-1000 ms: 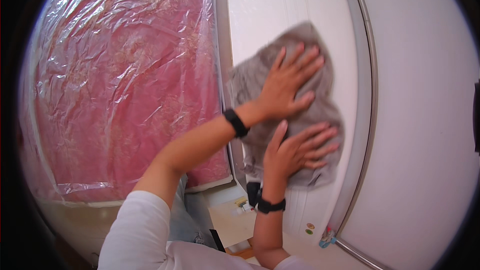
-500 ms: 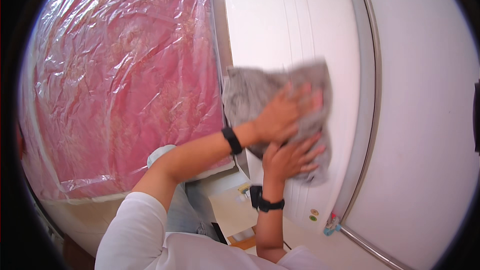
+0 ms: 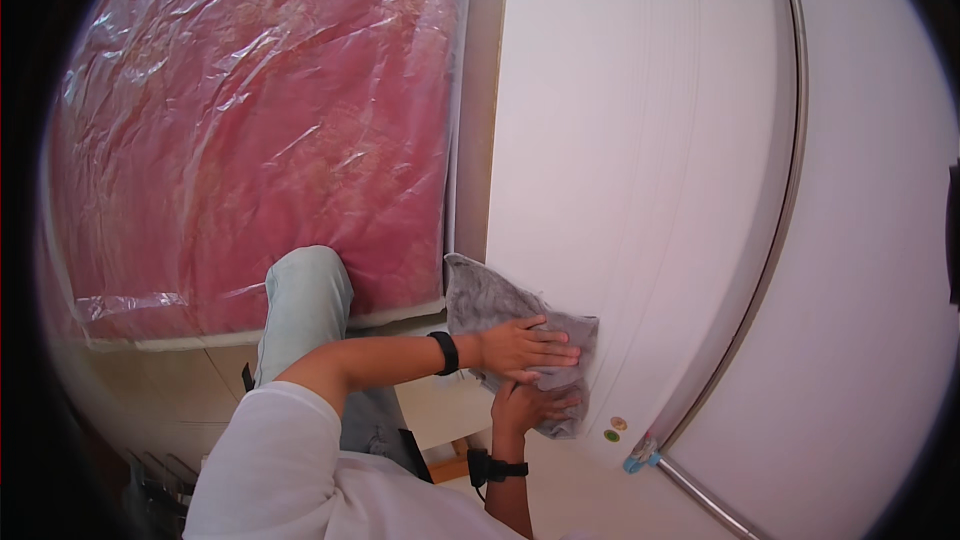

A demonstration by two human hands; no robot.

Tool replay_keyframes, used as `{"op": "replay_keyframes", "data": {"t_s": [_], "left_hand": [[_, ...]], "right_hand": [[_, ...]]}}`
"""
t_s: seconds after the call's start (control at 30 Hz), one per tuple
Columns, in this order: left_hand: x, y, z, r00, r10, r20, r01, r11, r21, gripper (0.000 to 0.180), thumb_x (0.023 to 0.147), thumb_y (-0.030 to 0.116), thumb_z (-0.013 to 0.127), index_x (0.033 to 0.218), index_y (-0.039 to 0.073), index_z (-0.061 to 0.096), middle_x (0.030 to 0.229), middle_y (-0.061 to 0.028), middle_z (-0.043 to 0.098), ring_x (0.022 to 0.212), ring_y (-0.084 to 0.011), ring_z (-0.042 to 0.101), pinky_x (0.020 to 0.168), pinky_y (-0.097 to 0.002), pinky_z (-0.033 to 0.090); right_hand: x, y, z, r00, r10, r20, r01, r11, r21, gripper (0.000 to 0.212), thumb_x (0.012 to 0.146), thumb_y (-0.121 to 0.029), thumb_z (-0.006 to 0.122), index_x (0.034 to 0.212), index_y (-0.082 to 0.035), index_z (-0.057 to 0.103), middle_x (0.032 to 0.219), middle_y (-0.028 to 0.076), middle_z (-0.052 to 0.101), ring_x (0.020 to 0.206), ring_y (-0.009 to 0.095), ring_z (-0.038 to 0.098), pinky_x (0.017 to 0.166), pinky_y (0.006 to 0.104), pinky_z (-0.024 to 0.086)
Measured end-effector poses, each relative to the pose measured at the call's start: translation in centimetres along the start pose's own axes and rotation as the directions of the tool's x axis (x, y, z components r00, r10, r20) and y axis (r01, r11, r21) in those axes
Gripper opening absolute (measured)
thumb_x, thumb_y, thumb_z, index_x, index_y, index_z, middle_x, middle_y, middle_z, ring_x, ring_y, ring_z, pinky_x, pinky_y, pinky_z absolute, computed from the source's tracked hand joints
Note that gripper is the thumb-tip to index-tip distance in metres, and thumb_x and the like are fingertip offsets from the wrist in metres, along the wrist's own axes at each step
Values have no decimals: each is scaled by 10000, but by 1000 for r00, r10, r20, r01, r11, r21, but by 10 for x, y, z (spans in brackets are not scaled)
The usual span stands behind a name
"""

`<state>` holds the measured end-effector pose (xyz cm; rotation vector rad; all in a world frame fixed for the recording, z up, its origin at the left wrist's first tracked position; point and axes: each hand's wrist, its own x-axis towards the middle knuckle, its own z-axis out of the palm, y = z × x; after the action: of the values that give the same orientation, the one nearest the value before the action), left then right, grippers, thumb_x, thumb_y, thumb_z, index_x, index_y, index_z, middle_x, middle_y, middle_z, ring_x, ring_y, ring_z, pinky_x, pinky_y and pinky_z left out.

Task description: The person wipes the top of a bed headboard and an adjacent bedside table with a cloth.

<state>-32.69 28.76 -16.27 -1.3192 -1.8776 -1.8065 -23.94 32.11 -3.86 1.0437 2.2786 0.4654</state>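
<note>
A grey cloth (image 3: 490, 298) lies rumpled on the near end of a long white grooved panel (image 3: 590, 180), its left corner reaching over the panel's edge. My left hand (image 3: 528, 348) lies flat on the cloth, fingers stretched out toward the right. Just below it, my right hand (image 3: 532, 406) also rests on the cloth with its fingers spread. The two hands nearly touch, and neither grips the cloth.
To the left is a red patterned mattress (image 3: 300, 140) under clear plastic, with my knee (image 3: 308, 285) against its near edge. A metal rail (image 3: 790, 190) curves along the panel's right side. Two small round stickers (image 3: 614, 430) sit near its lower end.
Both hands and the cloth have moved toward me along the panel, down and left in view. The cloth is more bunched now. My knee shows more fully, and the view has shifted.
</note>
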Motion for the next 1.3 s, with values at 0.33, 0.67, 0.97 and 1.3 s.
{"op": "replay_keyframes", "data": {"t_s": [0.33,0.67,0.97,1.3], "left_hand": [[32,-104,-70,696,-609,-380,570,791,-223,887,897,563,464,1548,17,211,1608,-211,196,1510,-383,96,1188,-558,-2],[-49,-145,-39,650,-632,-422,543,775,-324,826,935,513,443,1541,7,200,1606,-225,170,1504,-404,90,1193,-571,60],[-115,-61,9,766,-635,105,642,745,-178,837,898,319,562,1532,-40,150,1601,-256,110,1493,-448,36,1201,-571,68],[16,-137,-91,617,-735,-281,686,677,-267,898,966,482,485,1556,-14,25,1628,-238,-14,1507,-409,-61,1171,-576,-59]], "right_hand": [[57,-108,-34,731,-243,-638,96,962,-256,880,887,-483,514,1529,33,203,1628,205,89,1451,525,85,1049,748,135],[54,-131,62,907,-331,-261,263,928,-263,768,898,-514,535,1470,-30,369,1506,190,360,1345,518,302,933,730,357],[26,-60,83,944,-295,146,318,932,-173,870,911,-510,541,1493,62,237,1578,261,195,1412,543,208,1068,707,246],[68,-148,-66,758,-396,-518,209,900,-382,793,902,-476,537,1528,-52,297,1599,131,267,1451,422,243,1094,667,225]]}}
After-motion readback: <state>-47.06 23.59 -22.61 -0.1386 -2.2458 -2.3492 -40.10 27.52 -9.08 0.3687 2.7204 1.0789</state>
